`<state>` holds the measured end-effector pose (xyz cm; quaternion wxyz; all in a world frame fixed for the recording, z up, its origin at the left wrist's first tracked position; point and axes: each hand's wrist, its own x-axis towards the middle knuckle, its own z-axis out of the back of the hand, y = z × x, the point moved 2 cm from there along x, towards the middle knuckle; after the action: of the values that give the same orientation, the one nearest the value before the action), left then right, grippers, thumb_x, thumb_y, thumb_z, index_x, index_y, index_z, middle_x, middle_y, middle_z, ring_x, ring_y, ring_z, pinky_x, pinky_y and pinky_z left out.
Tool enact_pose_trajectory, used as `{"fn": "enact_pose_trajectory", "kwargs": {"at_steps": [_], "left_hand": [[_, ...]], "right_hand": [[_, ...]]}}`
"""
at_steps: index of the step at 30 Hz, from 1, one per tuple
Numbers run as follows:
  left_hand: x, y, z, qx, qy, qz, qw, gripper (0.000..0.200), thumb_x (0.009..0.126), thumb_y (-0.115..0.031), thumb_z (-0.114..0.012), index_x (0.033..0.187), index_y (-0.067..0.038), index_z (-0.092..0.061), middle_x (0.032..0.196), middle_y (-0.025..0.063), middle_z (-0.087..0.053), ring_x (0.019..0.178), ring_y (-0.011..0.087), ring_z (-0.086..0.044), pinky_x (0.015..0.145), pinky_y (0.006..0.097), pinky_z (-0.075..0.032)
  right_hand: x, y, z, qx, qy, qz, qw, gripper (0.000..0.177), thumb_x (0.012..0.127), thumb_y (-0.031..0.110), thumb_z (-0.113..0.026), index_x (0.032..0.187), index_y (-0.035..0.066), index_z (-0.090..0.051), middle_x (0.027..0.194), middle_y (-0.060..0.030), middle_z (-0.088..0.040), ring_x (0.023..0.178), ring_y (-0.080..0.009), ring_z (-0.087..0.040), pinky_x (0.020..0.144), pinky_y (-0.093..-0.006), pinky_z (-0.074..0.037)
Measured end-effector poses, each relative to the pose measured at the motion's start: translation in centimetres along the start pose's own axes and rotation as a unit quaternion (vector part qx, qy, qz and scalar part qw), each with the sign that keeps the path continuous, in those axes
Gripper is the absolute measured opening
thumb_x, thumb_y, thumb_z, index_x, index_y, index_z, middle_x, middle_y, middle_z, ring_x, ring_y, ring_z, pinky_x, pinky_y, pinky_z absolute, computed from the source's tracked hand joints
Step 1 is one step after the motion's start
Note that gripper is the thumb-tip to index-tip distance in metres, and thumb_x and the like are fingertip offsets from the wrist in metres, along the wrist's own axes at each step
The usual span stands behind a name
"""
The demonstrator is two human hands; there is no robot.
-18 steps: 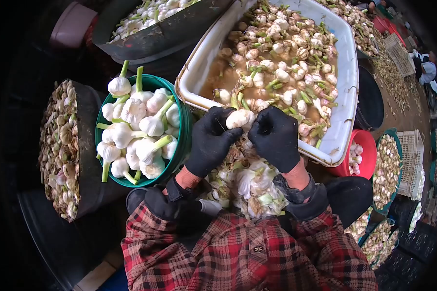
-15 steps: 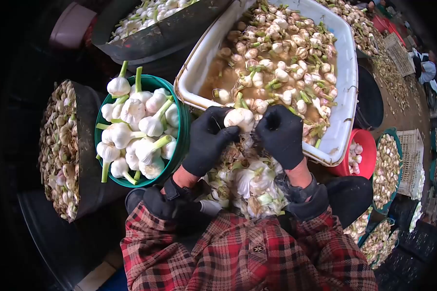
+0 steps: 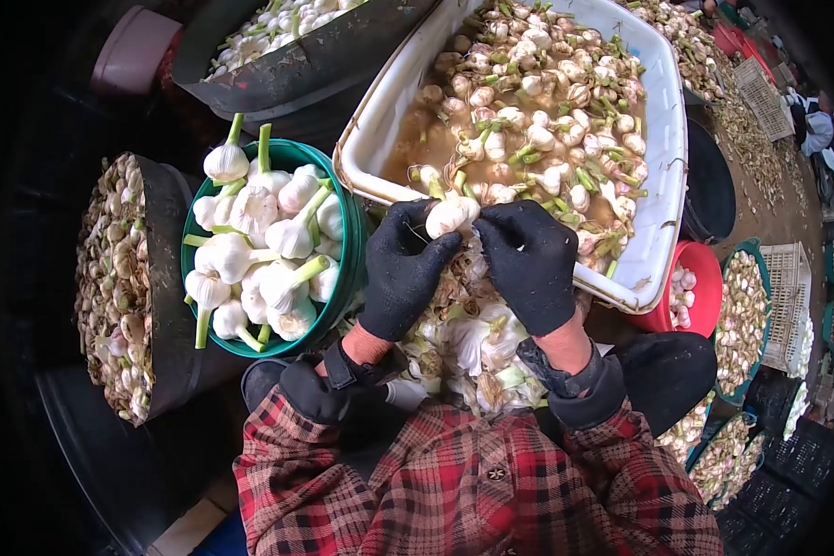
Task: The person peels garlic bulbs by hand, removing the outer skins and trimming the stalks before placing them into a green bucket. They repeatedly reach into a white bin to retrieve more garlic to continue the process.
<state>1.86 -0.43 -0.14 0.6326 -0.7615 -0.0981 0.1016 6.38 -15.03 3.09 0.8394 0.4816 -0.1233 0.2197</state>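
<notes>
A whitish garlic bulb [image 3: 453,216], green stem up, is held in front of me over the near edge of a white tub [image 3: 653,246]. Gripping its left side is my black-gloved left hand [image 3: 400,273], fingers curled round it. At the bulb's right edge, my right hand [image 3: 535,264], gloved too, pinches with thumb and fingers; the exact bit of skin between them is hidden. Loose garlic skins [image 3: 482,345] are heaped in my lap below both hands. To the left stands a green bucket [image 3: 349,255] full of clean bulbs with trimmed green stems.
Brownish water and many unpeeled bulbs [image 3: 537,139] fill the white tub. Further left is a dark container [image 3: 171,278] of unpeeled garlic; another dark container [image 3: 315,79] holds white bulbs behind. A red bucket [image 3: 700,287] and a pale crate [image 3: 786,296] stand right.
The bulb has moved slightly left and tilted in my left hand. My right hand has shifted left, its fingertips now against the bulb's edge.
</notes>
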Motion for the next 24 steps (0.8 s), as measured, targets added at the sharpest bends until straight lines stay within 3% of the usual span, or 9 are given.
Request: {"fn": "enact_pose_trajectory", "kwargs": {"at_steps": [3, 5, 12, 15, 24], "left_hand": [[-0.3, 0.4, -0.2, -0.021, -0.018, 0.008, 1.000, 0.034, 0.078, 0.004, -0.068, 0.110, 0.004, -0.056, 0.102, 0.0098, -0.064, 0.094, 0.0144, -0.061, 0.084, 0.0286, -0.051], [-0.4, 0.2, -0.2, 0.034, -0.023, -0.052, 0.998, 0.035, 0.077, 0.006, -0.068, 0.109, 0.004, -0.056, 0.101, 0.0096, -0.064, 0.094, 0.0147, -0.062, 0.084, 0.0288, -0.050], [-0.6, 0.6, -0.3, 0.069, -0.006, -0.054, 0.996, 0.036, 0.078, 0.007, -0.066, 0.112, 0.004, -0.055, 0.104, 0.0085, -0.061, 0.096, 0.0144, -0.060, 0.084, 0.0287, -0.051], [-0.5, 0.7, -0.3, 0.065, -0.012, -0.055, 0.996, 0.038, 0.075, 0.005, -0.070, 0.110, 0.004, -0.055, 0.101, 0.0102, -0.065, 0.095, 0.0147, -0.062, 0.085, 0.0288, -0.050], [0.2, -0.7, 0.7, 0.034, 0.091, 0.028, 0.995, 0.039, 0.080, 0.000, -0.067, 0.117, 0.003, -0.054, 0.111, 0.0091, -0.061, 0.102, 0.0164, -0.059, 0.087, 0.0315, -0.051]], "right_hand": [[-0.3, 0.1, -0.4, -0.011, -0.011, 0.004, 1.000, 0.007, 0.076, 0.004, -0.067, 0.082, 0.004, -0.064, 0.076, -0.0120, -0.061, 0.068, -0.0313, -0.062, 0.059, -0.0368, -0.049], [-0.4, 0.1, -0.5, -0.015, -0.014, 0.003, 1.000, 0.006, 0.076, 0.003, -0.065, 0.081, 0.005, -0.063, 0.075, -0.0123, -0.061, 0.069, -0.0326, -0.062, 0.060, -0.0373, -0.049], [-0.6, -0.4, -1.0, -0.051, -0.032, 0.039, 0.997, 0.007, 0.076, 0.000, -0.059, 0.078, 0.006, -0.055, 0.072, -0.0121, -0.056, 0.064, -0.0337, -0.058, 0.057, -0.0398, -0.047], [-0.6, -0.8, -1.0, -0.059, -0.025, 0.044, 0.997, 0.007, 0.075, 0.000, -0.058, 0.078, 0.005, -0.054, 0.072, -0.0128, -0.055, 0.064, -0.0343, -0.057, 0.057, -0.0408, -0.046], [-0.7, -1.6, 0.1, -0.015, -0.012, 0.002, 1.000, 0.007, 0.075, 0.001, -0.059, 0.078, 0.004, -0.053, 0.068, -0.0135, -0.055, 0.060, -0.0334, -0.058, 0.055, -0.0398, -0.046]]}}
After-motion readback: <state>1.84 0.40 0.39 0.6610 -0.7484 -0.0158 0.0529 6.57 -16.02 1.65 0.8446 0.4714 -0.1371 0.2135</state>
